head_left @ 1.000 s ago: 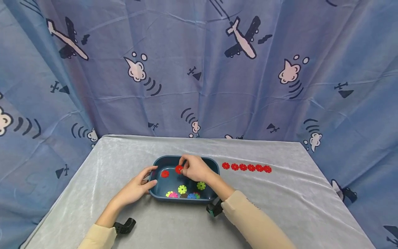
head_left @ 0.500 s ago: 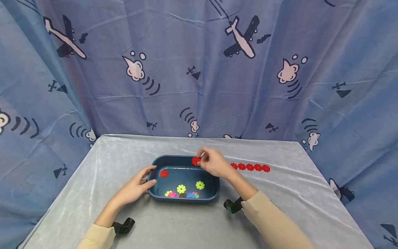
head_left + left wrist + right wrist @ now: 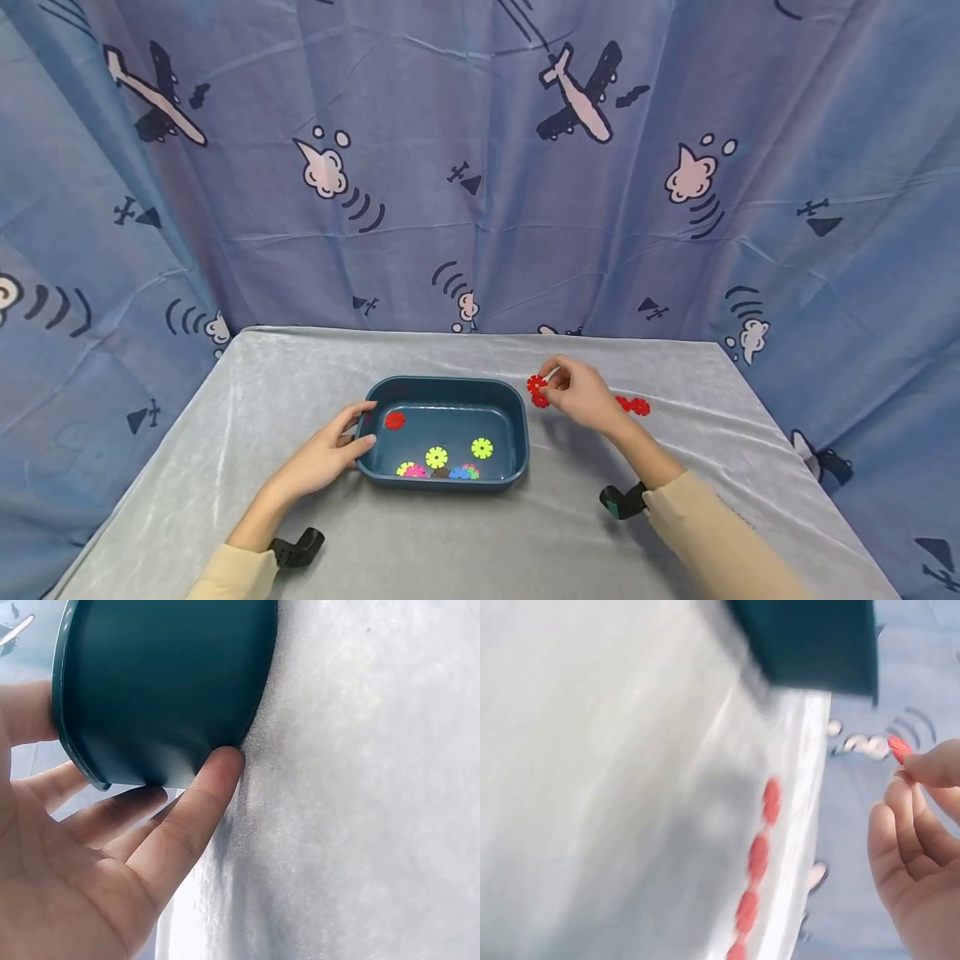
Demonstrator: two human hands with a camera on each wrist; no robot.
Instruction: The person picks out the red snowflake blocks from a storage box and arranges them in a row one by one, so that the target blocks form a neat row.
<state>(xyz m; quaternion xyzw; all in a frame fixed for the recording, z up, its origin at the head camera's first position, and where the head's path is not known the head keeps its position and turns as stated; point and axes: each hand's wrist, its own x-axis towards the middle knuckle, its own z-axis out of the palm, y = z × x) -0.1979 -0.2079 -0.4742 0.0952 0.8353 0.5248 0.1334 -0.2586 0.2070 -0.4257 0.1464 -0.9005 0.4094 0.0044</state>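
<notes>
My left hand (image 3: 330,450) grips the left end of a dark teal plastic tray (image 3: 442,483), its thumb and a finger at the rim. In the left wrist view, other fingertips lie against the tray's outer wall (image 3: 165,682). Beyond the tray's right end, my right hand (image 3: 588,400) pinches a red notched snowflake disc (image 3: 898,748) between thumb and fingers, held above the table. More red snowflake discs (image 3: 758,857) lie in a row below it, partly hidden by that hand in the head view. Inside the tray are one red disc (image 3: 394,421) and yellow discs (image 3: 437,457).
Pink (image 3: 415,472), blue (image 3: 460,473) and other coloured discs gather along the tray's near wall. A pale grey cloth (image 3: 450,550) covers the table. Behind it hangs a blue curtain (image 3: 412,275) printed with planes. Each wrist wears a black camera (image 3: 300,547).
My right hand has lifted a red disc out of the tray and carried it right, past the tray's rim, to above the row's left end. My left hand stays on the tray.
</notes>
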